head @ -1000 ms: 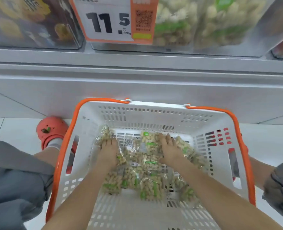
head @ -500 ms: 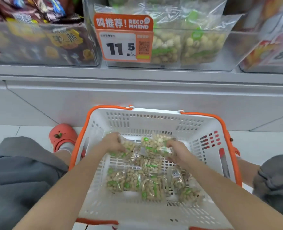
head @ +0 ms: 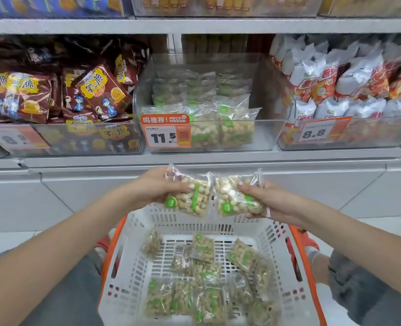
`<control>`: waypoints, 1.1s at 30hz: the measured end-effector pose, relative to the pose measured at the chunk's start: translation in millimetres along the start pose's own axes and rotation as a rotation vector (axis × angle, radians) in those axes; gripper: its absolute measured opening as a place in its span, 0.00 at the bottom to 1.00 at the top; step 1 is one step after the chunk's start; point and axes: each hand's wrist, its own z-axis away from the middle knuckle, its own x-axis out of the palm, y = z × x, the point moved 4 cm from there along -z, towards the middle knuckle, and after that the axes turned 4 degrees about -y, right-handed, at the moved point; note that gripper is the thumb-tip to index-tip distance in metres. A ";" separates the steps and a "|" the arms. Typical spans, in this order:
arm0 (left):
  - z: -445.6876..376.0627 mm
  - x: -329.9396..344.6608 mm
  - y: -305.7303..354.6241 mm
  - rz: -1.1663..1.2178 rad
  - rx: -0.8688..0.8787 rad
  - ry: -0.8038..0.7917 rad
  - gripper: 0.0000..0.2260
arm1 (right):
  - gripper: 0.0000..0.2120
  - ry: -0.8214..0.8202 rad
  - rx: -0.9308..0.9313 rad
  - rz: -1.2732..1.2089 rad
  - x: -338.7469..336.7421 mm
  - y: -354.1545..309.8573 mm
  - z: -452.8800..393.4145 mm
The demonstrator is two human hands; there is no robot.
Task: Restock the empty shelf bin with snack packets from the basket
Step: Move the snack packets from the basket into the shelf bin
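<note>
Blur softens the shelf goods, and your left hand [head: 156,188] hides the edge of the packet [head: 190,196] it grips. Your right hand [head: 263,201] grips another packet [head: 236,196], both above the basket's [head: 133,262] far rim. The clear bin [head: 260,137] on the shelf's front edge is part-filled. Pale floor tiles lie below.

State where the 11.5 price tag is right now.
In the head view, the 11.5 price tag hangs on the clear middle bin's front left corner, above the left hand.
</note>
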 end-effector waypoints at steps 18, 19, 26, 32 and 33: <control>-34.8 -11.9 54.6 0.341 -0.115 -0.148 0.02 | 0.12 0.002 -0.178 -0.116 12.6 -75.1 -28.7; -35.4 -9.6 56.4 0.370 -0.107 -0.149 0.03 | 0.14 0.012 -0.190 -0.133 13.5 -75.8 -28.5; -35.2 12.7 60.9 0.575 -0.046 -0.088 0.17 | 0.19 0.055 -0.292 -0.485 26.5 -62.4 -28.3; -32.7 39.4 61.5 0.525 0.054 -0.032 0.18 | 0.14 0.281 -0.482 -0.328 34.1 -50.6 -29.9; -33.2 42.5 61.0 0.493 0.088 -0.005 0.18 | 0.12 0.288 -0.495 -0.321 34.0 -51.4 -29.3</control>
